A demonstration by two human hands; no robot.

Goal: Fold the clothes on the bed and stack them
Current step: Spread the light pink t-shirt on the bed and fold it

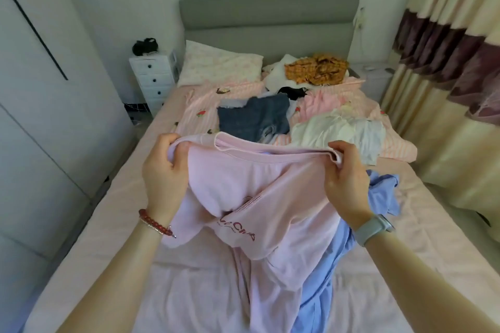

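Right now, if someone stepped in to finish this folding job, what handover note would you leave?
Left hand and right hand each grip the top edge of the pink T-shirt, held up over the bed.
A blue garment lies under it.
Denim piece, white clothes and orange checked garment lie unfolded farther up.
Done: no folded stack visible.
Left: fold everything, stack.

I see a pale pink T-shirt (259, 197) with dark red lettering, a light blue garment (378, 197) to its right, a dark denim piece (251, 116) farther off, an orange checked garment (316, 67) at the far right, and pink striped bedding (205, 105).
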